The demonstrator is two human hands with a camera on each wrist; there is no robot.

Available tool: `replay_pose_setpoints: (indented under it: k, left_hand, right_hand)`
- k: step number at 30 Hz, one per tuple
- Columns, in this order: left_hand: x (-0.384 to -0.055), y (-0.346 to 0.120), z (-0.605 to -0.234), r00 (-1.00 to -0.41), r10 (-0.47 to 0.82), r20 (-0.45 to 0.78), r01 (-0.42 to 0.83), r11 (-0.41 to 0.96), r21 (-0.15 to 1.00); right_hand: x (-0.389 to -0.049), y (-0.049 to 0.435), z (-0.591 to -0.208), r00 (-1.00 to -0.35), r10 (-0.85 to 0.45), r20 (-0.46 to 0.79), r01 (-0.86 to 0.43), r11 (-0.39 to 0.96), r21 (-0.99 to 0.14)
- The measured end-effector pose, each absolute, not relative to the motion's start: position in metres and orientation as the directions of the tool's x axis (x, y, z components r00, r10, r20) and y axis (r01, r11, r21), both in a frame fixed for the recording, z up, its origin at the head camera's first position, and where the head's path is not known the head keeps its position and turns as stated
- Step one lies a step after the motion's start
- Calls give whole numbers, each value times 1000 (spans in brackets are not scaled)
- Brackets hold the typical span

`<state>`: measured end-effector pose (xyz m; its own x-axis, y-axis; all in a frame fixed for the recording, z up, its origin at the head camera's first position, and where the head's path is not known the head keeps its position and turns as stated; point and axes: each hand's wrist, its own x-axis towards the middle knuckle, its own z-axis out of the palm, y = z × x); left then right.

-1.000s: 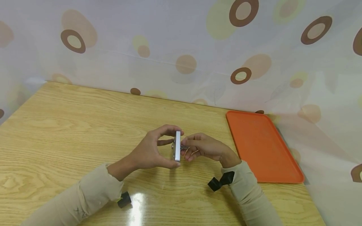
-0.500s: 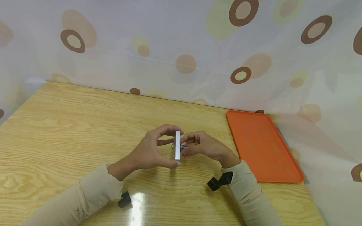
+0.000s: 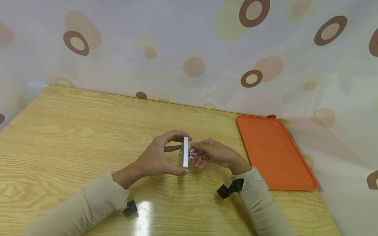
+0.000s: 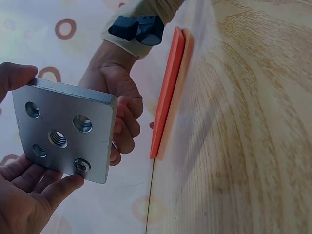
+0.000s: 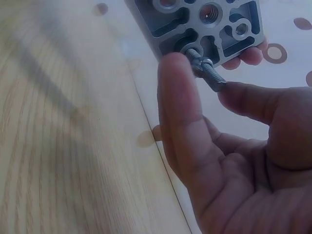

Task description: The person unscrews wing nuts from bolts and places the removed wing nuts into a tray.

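A square silver metal plate stands on edge above the table, gripped at its edges by my left hand. Its smooth face shows several holes and a larger threaded centre hole in the left wrist view. A bolt goes through a corner hole, its round head touched by a left fingertip. On the ribbed side, a wing nut sits on the bolt's thread. My right hand surrounds the nut loosely. Its index finger lies beside the nut, and the thumb is at the bolt's tip.
An orange tray lies at the right of the wooden table. Behind the table hangs a pale sheet with printed circles. Black wrist cameras are strapped over both sleeves.
My right fingers shift around the wing nut, first over it, then with the thumb below, now spread with the wings visible. My left hand and the plate stay in place.
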<state>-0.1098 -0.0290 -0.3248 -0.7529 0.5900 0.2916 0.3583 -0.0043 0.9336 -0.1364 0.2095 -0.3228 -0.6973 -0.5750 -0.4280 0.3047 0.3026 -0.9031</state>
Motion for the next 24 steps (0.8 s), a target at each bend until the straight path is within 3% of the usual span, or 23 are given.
replay_pose_setpoints:
  k: [17, 24]
  left_hand:
    - [-109, -29, -324, -752, 587, 300, 361, -14, 932]
    - [-109, -29, -324, -760, 572, 309, 367, -14, 930]
  right_hand:
    - [-135, 212, -321, -682, -630, -370, 253, 272, -928]
    - [-136, 212, -322, -704, -617, -351, 217, 284, -934]
